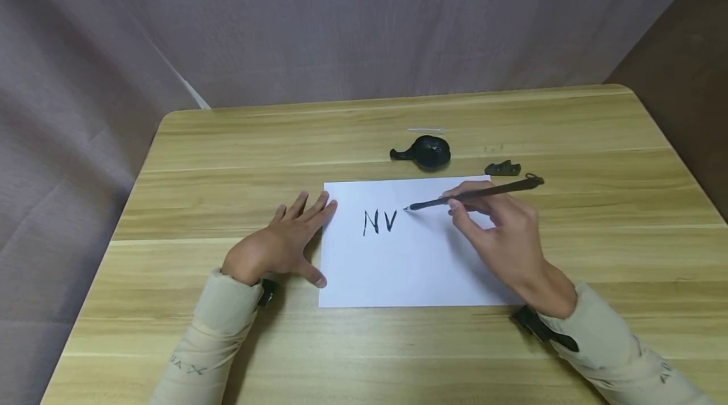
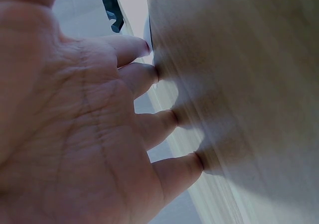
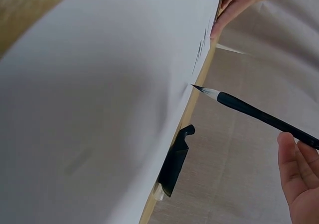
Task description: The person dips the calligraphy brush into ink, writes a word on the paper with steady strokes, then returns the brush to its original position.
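Note:
A white sheet of paper (image 1: 392, 272) lies on the wooden table, with the black letters "NV" on its upper left part. My right hand (image 1: 506, 234) pinches a dark-handled writing brush (image 1: 483, 192) over the sheet. In the right wrist view the brush (image 3: 259, 114) has a pale tuft with a black tip, close to the paper; whether it touches I cannot tell. My left hand (image 1: 284, 241) rests spread at the sheet's left edge, thumb and index fingertip on the paper. In the left wrist view its fingertips (image 2: 184, 167) press on the tabletop.
Behind the sheet stands a black dish with a spout-like handle (image 1: 430, 152). A small dark brush rest (image 1: 503, 169) sits right of it, near the sheet's upper right corner. A thin clear stick (image 1: 425, 130) lies farther back. Grey curtain (image 1: 341, 26) hangs behind the table (image 1: 273, 354).

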{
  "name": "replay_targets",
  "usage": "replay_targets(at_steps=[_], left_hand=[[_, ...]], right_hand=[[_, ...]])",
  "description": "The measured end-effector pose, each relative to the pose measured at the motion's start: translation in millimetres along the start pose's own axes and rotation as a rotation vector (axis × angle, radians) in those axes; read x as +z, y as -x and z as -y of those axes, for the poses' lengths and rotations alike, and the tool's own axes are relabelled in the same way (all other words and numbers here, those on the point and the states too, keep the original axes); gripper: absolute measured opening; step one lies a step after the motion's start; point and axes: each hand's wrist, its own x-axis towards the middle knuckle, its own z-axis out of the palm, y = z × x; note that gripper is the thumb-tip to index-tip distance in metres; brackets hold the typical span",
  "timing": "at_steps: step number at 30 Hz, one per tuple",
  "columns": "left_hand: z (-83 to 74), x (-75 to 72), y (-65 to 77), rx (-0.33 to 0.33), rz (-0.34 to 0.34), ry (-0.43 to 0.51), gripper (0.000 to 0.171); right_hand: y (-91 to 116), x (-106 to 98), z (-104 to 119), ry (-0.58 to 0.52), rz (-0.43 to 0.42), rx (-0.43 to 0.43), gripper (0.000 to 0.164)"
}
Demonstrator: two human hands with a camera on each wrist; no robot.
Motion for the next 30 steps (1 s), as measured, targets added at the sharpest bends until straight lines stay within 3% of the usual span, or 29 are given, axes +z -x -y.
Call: replay_targets(at_steps=[10,23,30], left_hand=[[0.0,0.5,0.9,0.000,0.003,0.007,0.140],[-0.3,-1.0,-0.2,0.007,0.003,0.008,0.139],[0.6,-0.4,1.6,0.005,-0.001,0.023,0.138]], right_hand=[[4,-1,4,0.037,0.060,0.056,0.019],[10,-2,21,0.018,0.096,0.029,0.024],[7,-5,22,0.025,0.095,0.027,0.018]])
